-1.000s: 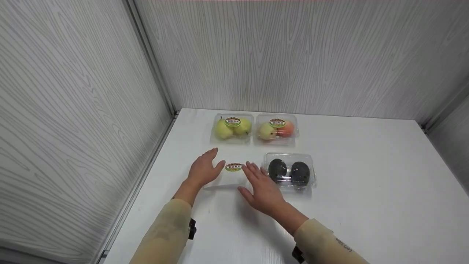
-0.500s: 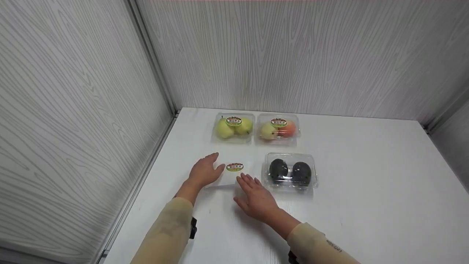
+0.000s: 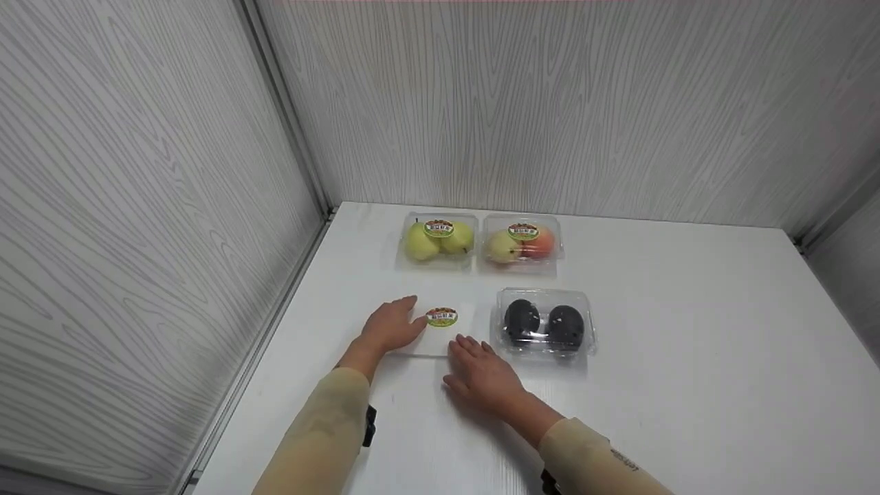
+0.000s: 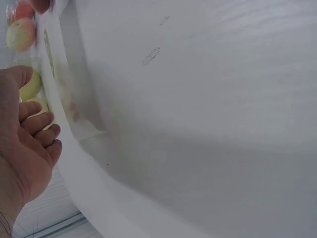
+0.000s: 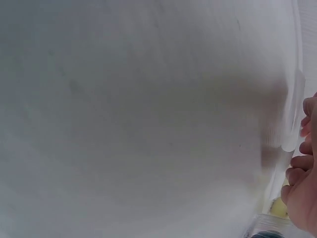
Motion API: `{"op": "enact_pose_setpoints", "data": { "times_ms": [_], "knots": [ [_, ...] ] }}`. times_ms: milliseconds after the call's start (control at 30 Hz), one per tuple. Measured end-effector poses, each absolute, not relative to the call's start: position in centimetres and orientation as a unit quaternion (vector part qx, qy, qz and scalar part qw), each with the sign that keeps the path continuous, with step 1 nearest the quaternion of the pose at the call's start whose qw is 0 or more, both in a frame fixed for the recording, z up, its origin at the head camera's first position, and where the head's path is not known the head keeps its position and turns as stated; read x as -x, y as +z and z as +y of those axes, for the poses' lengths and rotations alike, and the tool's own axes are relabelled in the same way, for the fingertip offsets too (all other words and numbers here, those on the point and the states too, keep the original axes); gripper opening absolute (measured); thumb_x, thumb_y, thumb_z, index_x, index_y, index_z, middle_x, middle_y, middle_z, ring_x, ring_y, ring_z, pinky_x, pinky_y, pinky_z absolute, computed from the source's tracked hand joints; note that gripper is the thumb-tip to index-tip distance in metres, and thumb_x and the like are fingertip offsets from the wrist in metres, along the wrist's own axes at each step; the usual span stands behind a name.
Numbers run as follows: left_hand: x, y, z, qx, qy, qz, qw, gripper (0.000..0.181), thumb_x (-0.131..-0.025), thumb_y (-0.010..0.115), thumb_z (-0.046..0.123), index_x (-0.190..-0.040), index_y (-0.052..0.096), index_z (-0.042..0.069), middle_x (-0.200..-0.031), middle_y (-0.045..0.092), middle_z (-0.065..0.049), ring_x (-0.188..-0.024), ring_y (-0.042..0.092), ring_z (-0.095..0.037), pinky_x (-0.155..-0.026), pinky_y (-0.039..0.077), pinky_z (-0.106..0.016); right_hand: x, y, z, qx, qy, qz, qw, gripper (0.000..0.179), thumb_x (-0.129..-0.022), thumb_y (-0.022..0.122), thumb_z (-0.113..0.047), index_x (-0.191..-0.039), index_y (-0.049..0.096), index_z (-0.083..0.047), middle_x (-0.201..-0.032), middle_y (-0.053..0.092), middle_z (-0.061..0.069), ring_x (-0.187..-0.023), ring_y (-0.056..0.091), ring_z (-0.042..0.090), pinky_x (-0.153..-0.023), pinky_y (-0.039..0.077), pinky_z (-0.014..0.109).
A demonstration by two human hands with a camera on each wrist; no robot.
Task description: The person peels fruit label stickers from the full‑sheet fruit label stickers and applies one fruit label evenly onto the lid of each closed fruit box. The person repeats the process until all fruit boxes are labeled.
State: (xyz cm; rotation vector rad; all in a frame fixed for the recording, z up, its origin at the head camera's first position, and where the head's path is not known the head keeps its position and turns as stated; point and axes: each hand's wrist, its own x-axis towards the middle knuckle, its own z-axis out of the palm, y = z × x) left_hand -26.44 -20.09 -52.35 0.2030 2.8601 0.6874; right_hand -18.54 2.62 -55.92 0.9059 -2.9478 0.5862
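Note:
A thin white sheet (image 3: pixel 430 342) lies on the white table, bearing an oval red, white and green label (image 3: pixel 441 317). At the sheet's left side is my left hand (image 3: pixel 390 326), thumb beside the label and fingers loosely extended. My right hand (image 3: pixel 485 378) rests palm down at the sheet's front right corner, fingers extended. In the left wrist view, the sheet's near edge (image 4: pixel 74 106) stands slightly off the table beside the left hand (image 4: pixel 29 144). Only part of the right hand (image 5: pixel 302 193) shows in the right wrist view.
Right of the sheet stands a clear clamshell box (image 3: pixel 545 352) with two dark oval fruits and no label on it. Behind are a labelled box of green pears (image 3: pixel 438 240) and a labelled box of pale and red fruits (image 3: pixel 522 242). Panelled walls (image 3: pixel 515 103) border the table.
My right hand has drawn back from beside the label to the sheet's front right corner. The left hand has shifted slightly right and nearer. The sheet's front edge has come lower.

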Motion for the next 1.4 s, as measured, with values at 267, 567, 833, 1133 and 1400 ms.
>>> {"op": "enact_pose_setpoints", "data": {
  "times_ms": [267, 567, 833, 1133, 1400],
  "knots": [
    [26.47, -52.22, -19.8, -0.069, 0.225, 0.965, 0.116, 0.064, -0.107, 0.057, 0.04, -0.158, 0.047, 0.002, -0.162, 0.048, -0.017, -0.151, 0.041, -0.038, -0.125, 0.028, -0.049, 18.73, -56.38, 2.91, -0.288, 0.174, -0.941, -0.022, 0.06, -0.105, 0.061, -0.036, -0.149, 0.055, 0.004, -0.156, 0.053, 0.021, -0.146, 0.048, 0.037, -0.122, 0.035, 0.052],
    [26.57, -52.56, -19.76, -0.062, 0.22, 0.963, 0.14, 0.064, -0.107, 0.058, 0.038, -0.16, 0.045, 0.004, -0.164, 0.045, -0.016, -0.153, 0.038, -0.037, -0.126, 0.026, -0.049, 18.65, -56.56, 2.85, -0.288, 0.179, -0.941, -0.021, 0.059, -0.105, 0.062, -0.034, -0.147, 0.055, 0.006, -0.155, 0.053, 0.024, -0.145, 0.049, 0.039, -0.121, 0.035, 0.054],
    [26.85, -52.74, -19.67, -0.075, 0.216, 0.964, 0.137, 0.064, -0.106, 0.059, 0.037, -0.159, 0.046, 0.003, -0.162, 0.047, -0.016, -0.152, 0.039, -0.039, -0.126, 0.027, -0.049, 18.68, -56.63, 2.75, -0.28, 0.175, -0.944, -0.028, 0.061, -0.106, 0.061, -0.036, -0.15, 0.053, 0.005, -0.158, 0.051, 0.021, -0.148, 0.046, 0.037, -0.123, 0.033, 0.052],
    [27.35, -53.13, -19.45, -0.081, 0.209, 0.964, 0.14, 0.063, -0.106, 0.059, 0.037, -0.159, 0.047, 0.005, -0.161, 0.049, -0.015, -0.151, 0.04, -0.04, -0.125, 0.028, -0.051, 18.79, -56.77, 2.85, -0.274, 0.177, -0.944, -0.042, 0.062, -0.105, 0.06, -0.036, -0.151, 0.052, 0.005, -0.159, 0.049, 0.021, -0.15, 0.043, 0.036, -0.123, 0.032, 0.052],
    [27.23, -52.68, -19.55, -0.083, 0.217, 0.965, 0.122, 0.06, -0.105, 0.061, 0.034, -0.157, 0.05, 0.004, -0.159, 0.051, -0.017, -0.15, 0.042, -0.04, -0.125, 0.027, -0.051, 18.7, -56.73, 2.86, -0.284, 0.18, -0.941, -0.028, 0.062, -0.105, 0.06, -0.035, -0.15, 0.052, 0.006, -0.158, 0.05, 0.023, -0.149, 0.045, 0.038, -0.123, 0.033, 0.052]
  ]
}}
